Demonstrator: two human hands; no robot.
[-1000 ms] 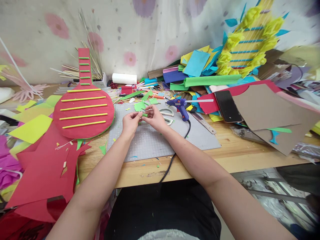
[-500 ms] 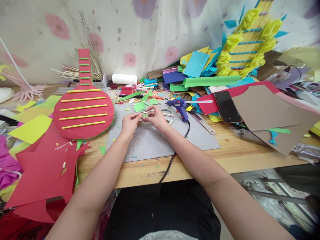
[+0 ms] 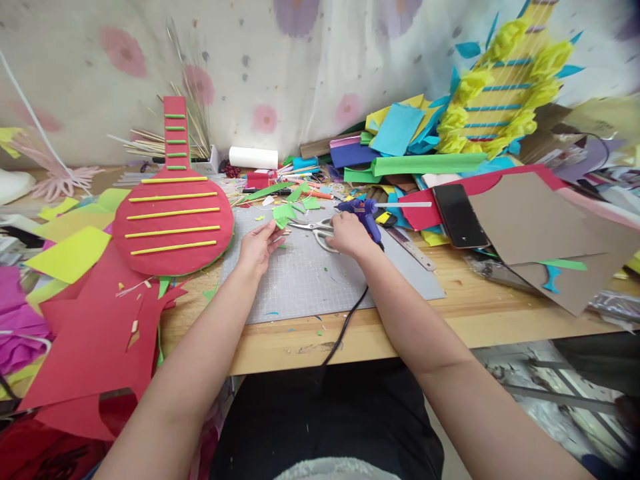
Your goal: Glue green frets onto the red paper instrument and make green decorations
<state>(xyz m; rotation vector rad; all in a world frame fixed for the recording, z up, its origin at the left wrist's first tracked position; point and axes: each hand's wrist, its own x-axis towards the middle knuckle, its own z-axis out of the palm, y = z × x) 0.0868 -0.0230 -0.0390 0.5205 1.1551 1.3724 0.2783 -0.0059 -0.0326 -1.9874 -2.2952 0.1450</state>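
Note:
Pinched in my left hand (image 3: 259,248), over the left part of the grey cutting mat (image 3: 295,293), is a small piece of green paper (image 3: 281,223). My right hand (image 3: 351,235) has its fingers closed around one handle of the light-handled scissors (image 3: 314,227). Their blades point left, towards the green paper. Just behind my right hand lies a purple glue gun (image 3: 359,207) with a clear glue stick in it, partly hidden by the hand.
On the left stands a red lute-shaped craft (image 3: 175,225) with yellow strips, near red paper sheets (image 3: 95,340). A metal ruler (image 3: 411,248), a black phone (image 3: 461,217) and brown card (image 3: 545,227) lie on the right. A black cord (image 3: 343,333) crosses the table edge.
My hands have come apart. The right one has moved right onto the scissors, which have shifted left a little. My left hand keeps the green paper and has barely moved.

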